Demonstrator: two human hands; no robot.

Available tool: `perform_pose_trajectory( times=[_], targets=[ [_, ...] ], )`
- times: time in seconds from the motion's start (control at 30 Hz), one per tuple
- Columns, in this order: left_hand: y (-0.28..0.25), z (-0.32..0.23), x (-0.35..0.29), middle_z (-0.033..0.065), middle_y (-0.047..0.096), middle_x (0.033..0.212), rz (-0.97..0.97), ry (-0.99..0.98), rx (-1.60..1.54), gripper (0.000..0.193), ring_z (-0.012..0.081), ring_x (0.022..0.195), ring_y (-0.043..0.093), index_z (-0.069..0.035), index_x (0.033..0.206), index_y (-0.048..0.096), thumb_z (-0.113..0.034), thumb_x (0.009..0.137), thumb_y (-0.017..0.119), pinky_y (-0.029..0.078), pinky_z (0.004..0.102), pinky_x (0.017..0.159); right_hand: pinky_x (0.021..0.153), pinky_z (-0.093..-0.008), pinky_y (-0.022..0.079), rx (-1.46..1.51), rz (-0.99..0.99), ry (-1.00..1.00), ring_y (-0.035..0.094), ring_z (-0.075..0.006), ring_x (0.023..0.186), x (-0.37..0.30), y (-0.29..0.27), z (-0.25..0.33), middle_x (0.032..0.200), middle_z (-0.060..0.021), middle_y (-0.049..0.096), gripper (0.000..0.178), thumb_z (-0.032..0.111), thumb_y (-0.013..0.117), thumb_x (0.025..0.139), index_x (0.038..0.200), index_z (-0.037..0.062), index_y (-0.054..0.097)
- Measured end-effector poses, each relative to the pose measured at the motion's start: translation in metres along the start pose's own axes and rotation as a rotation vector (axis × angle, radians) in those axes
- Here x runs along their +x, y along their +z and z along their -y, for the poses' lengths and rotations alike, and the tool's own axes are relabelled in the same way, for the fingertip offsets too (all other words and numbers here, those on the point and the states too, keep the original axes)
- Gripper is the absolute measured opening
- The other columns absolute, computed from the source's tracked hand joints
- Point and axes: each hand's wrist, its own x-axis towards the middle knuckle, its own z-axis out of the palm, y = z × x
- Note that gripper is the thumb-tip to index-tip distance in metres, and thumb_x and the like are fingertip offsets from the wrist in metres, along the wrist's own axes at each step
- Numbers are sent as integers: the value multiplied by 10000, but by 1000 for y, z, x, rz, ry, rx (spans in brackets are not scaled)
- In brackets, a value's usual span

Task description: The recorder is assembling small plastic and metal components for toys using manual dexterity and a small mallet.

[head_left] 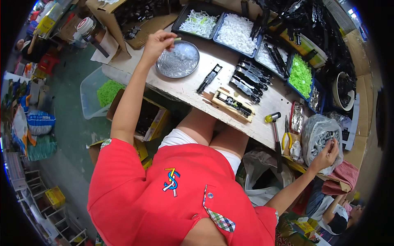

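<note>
My left hand (158, 44) is raised over the far left rim of a round metal dish (178, 70), its fingers pinched on a small pale-green piece (177, 39). Small clear bits lie in the dish. On the right, my right hand (327, 155) is at a clear plastic bag (314, 127) of grey parts, fingers curled together; what they hold is hidden. Between the hands, a wooden fixture (221, 103) at the table's front edge cradles a black mechanical assembly (236, 103). One similar black part (209, 78) lies left of it, and several more (250, 78) are lined up behind.
Trays of white pieces (236, 33) and bright green pieces (301, 76) line the back. A hammer (276, 135) and yellow-handled pliers (287, 137) lie near the bag. A jar (87, 28) stands far left; a clear tub (88, 96) of green bits sits below the table.
</note>
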Motion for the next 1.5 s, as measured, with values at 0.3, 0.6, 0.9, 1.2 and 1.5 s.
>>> perform_pose_trajectory(
  times=[0.3, 0.6, 0.9, 1.2, 1.5],
  targets=[
    [4, 21, -17, 136, 600, 792, -23, 237, 790, 129, 304, 735, 591, -13, 806, 665, -5, 681, 633, 472, 367, 668, 754, -272, 433, 244, 269, -74, 550, -198, 825, -27, 37, 48, 929, -88, 577, 174, -4, 596, 797, 970, 5, 606],
    [14, 19, -6, 130, 580, 807, 2, 298, 1021, 106, 319, 802, 580, -7, 739, 638, 27, 690, 551, 461, 403, 697, 727, -270, 432, 316, 317, -26, 546, -178, 806, -38, 42, 63, 901, -75, 586, 168, 5, 610, 789, 957, 3, 614],
    [42, -16, -47, 31, 616, 690, 56, -138, -106, 114, 78, 603, 563, 18, 869, 663, -9, 760, 645, 431, 189, 508, 743, -226, 411, 1046, 570, 441, 517, -102, 841, -76, 69, 121, 884, -31, 560, 177, -35, 620, 766, 936, 5, 590],
    [128, -37, -88, 51, 623, 704, 311, -190, -358, 139, 78, 610, 559, 22, 905, 649, -41, 781, 651, 430, 190, 529, 644, -215, 429, 1154, 631, 251, 537, -98, 695, -91, 95, 214, 785, -46, 575, 169, 17, 667, 747, 905, -9, 615],
    [146, -31, -99, 65, 614, 743, 318, -302, -522, 155, 105, 626, 567, 34, 919, 644, -6, 768, 649, 452, 212, 548, 681, -200, 438, 1296, 673, 565, 533, -73, 754, -101, 96, 208, 827, -15, 595, 179, 29, 667, 770, 938, 1, 611]
  ],
)
